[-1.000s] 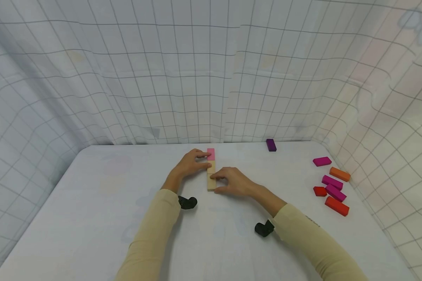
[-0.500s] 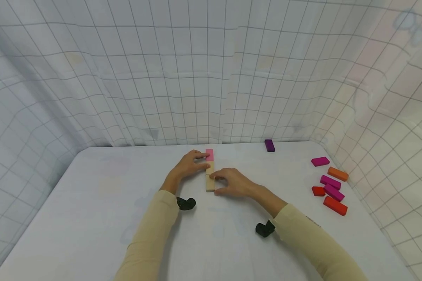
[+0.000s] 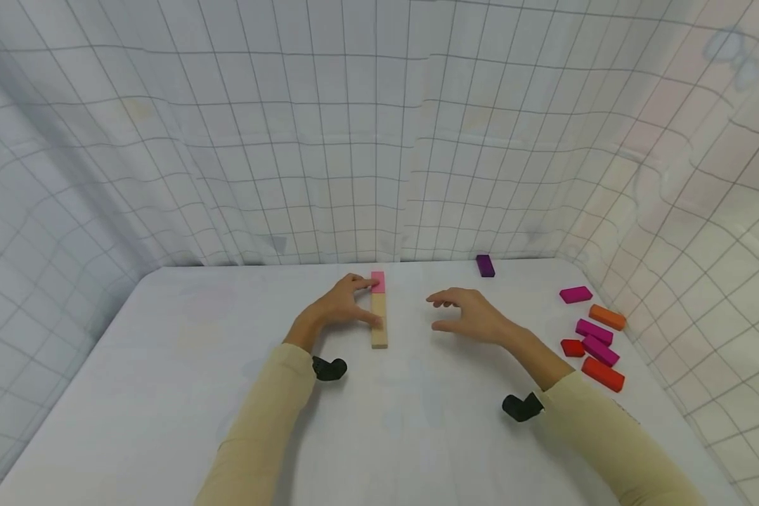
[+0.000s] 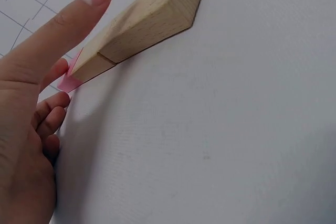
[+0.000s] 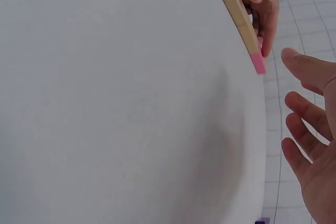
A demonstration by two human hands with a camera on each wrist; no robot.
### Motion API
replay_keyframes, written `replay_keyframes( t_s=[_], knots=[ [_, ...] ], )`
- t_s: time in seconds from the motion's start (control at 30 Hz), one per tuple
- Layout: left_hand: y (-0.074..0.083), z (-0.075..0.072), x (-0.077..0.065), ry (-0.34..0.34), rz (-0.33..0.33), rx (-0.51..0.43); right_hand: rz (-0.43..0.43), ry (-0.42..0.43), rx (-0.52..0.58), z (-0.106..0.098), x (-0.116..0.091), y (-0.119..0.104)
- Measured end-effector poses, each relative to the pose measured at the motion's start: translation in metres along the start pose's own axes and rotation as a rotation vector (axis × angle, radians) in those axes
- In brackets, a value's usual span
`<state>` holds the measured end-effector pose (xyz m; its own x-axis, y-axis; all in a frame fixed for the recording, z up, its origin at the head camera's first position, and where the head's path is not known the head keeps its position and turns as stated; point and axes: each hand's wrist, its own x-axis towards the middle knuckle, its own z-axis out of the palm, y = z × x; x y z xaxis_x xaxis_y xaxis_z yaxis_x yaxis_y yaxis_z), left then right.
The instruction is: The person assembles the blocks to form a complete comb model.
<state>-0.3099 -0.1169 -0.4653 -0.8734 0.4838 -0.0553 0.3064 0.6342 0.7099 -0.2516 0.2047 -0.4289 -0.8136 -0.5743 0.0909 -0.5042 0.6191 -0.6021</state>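
Note:
A pink block [image 3: 379, 289] and two plain wooden blocks stand end to end in a straight row, the pink one farthest away. My left hand [image 3: 339, 301] is beside the row, its index fingertip at the pink block. Its thumb [image 4: 58, 32] is extended and overlaps the near wooden block [image 3: 379, 339] in the head view; the left wrist view shows it raised off the wood. To the right of the row, my right hand [image 3: 474, 316] is over the table with fingers loosely bent and nothing between them.
A dark purple block [image 3: 485, 266] lies at the back edge of the white table [image 3: 164, 393]. Several magenta, orange and red blocks are scattered by the right edge, among them a red block [image 3: 603, 374]. A gridded white curtain [image 3: 303, 140] surrounds the back and sides.
My right hand has come off the near wooden block and moved right. My left thumb has shifted toward the near block while the index finger stays by the pink one.

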Motion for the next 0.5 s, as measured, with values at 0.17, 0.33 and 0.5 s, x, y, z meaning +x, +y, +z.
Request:
replay_keyframes(
  t_s=[0.17,0.33,0.5],
  knots=[
    [0.0,0.001,-0.001,-0.003,0.004,0.011,0.031,0.041,-0.007,-0.02,-0.02,0.014],
    [0.003,0.0,-0.004,-0.002,-0.011,0.001,0.053,0.078,-0.022,-0.035,-0.037,0.027],
    [0.003,0.001,-0.003,-0.001,-0.009,0.006,0.083,0.105,-0.033,-0.048,-0.054,0.037]
  ],
)
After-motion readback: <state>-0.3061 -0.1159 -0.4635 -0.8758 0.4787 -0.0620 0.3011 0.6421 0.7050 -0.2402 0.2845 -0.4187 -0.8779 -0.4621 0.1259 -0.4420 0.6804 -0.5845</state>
